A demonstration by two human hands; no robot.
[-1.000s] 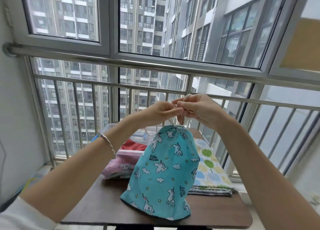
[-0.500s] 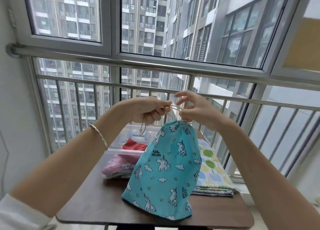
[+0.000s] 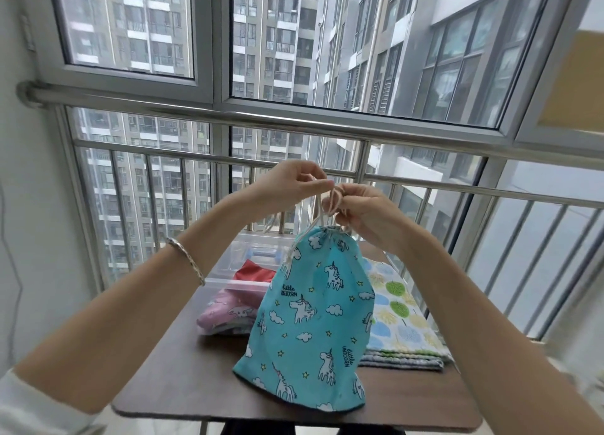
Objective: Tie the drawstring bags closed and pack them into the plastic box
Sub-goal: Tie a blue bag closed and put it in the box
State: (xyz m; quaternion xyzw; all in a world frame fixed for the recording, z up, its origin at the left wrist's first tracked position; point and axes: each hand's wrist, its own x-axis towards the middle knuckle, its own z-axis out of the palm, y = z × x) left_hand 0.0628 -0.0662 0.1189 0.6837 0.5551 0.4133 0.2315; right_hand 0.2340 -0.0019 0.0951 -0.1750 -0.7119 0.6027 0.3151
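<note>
Both hands (image 3: 287, 186) (image 3: 366, 212) on drawstring (image 3: 318, 205) of unicorn bag (image 3: 310, 310)

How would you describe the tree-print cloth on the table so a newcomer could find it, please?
Find the dark brown table by the window railing. Right of the upright turquoise unicorn bag lies the tree-print cloth, flat atop a folded stack. It alone is white with green, blue and yellow trees.

High-rise flat balcony, railing (image 3: 294, 120), towers (image 3: 277, 42)

Turquoise unicorn-print bag (image 3: 310, 307); pink bag (image 3: 225, 313); red bag (image 3: 253, 272); tree-print cloths (image 3: 397, 320); brown table (image 3: 183, 379).
</note>
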